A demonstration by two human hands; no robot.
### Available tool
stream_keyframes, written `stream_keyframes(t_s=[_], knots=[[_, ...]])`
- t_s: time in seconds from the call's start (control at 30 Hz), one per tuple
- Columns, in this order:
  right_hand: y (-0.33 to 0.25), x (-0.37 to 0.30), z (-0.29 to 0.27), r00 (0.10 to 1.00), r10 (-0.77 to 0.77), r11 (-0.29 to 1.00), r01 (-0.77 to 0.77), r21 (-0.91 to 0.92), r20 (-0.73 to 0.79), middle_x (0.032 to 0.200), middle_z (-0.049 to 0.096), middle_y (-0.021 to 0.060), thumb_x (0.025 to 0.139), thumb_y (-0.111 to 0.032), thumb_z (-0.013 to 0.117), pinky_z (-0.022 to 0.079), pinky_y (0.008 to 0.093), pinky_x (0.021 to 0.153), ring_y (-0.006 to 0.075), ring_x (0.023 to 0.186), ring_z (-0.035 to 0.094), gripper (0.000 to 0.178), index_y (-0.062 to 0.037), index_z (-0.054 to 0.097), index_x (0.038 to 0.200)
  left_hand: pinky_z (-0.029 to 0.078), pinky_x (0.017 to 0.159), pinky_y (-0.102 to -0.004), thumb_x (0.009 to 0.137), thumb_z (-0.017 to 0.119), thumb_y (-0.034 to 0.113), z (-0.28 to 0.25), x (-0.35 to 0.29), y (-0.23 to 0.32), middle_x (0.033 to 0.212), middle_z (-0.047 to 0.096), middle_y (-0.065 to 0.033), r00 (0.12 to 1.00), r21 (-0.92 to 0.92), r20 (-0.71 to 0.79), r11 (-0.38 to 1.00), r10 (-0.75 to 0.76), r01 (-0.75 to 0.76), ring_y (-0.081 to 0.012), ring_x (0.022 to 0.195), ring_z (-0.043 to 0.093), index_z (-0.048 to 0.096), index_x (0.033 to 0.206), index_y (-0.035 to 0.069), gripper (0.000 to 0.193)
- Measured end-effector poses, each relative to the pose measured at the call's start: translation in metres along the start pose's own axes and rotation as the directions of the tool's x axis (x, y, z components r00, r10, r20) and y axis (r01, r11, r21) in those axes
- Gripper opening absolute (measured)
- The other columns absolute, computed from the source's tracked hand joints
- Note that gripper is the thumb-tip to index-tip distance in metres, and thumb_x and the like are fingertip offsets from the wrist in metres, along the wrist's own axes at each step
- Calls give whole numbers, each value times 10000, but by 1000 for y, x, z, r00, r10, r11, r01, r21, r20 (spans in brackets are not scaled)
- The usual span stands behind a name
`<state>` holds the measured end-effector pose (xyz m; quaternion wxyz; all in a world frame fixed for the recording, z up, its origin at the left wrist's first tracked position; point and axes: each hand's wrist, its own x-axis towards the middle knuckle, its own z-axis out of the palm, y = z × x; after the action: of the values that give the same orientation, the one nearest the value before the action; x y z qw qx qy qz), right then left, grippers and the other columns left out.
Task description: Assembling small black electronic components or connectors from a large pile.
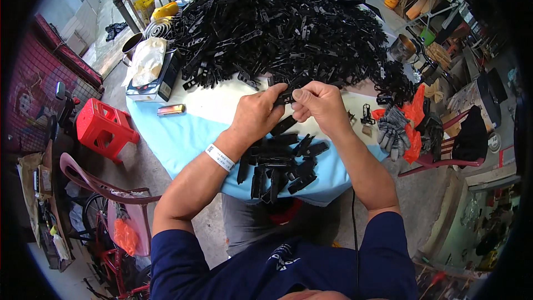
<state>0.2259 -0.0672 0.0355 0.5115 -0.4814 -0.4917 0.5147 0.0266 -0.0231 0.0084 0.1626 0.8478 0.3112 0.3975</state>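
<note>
Black plastic clip (284,98) half-hidden, pinched between left hand (256,114) and right hand (318,105) fingertips.

Two hands, the left hand (256,112) and the right hand (319,105), held one black plastic clip (285,98) between them. One huge heap of black clips (277,22) lay on the desk (183,133), far too many to count. One small pile of clips (280,164) lay near the edge, also too tangled to count. There was one red stool (105,128), one pair of grey gloves (393,130) and one white wristband (220,157).
</note>
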Motion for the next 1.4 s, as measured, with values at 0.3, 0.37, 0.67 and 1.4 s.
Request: stream_keyframes(t_s=[0.3,0.37,0.67,1.4], knots=[[6,2,-5,963,-270,952,269,-144,16,903,718,73,942,-196,772,567,277,754,111,811,669,282,15,675,1102,538,645,-309,986,540,118,-10,0,8,782,719,-97,957,-537,146,793,-250,289,-171,652,661,569,1369,25,395],[3,0,-11,976,-198,978,203,-44,93,927,716,72,929,-154,774,564,273,758,112,819,669,281,11,668,1130,536,651,-302,989,527,116,-15,2,13,782,713,-87,952,-550,194,778,-237,305,-156,660,651,565,1377,24,400],[9,-4,-19,944,-118,978,164,-127,309,962,728,42,906,-70,758,560,283,795,109,853,676,248,-3,682,1133,547,845,-362,892,531,22,-22,13,-28,1084,699,-138,951,-432,-182,889,-250,151,-223,902,675,633,1270,27,392],[5,5,-53,862,-506,568,304,-764,-33,1060,758,142,926,-18,613,571,337,827,262,945,739,239,-21,702,1148,561,768,-374,755,778,140,-12,4,-17,910,674,-95,992,235,81,966,93,-110,-289,902,670,717,999,65,263]])
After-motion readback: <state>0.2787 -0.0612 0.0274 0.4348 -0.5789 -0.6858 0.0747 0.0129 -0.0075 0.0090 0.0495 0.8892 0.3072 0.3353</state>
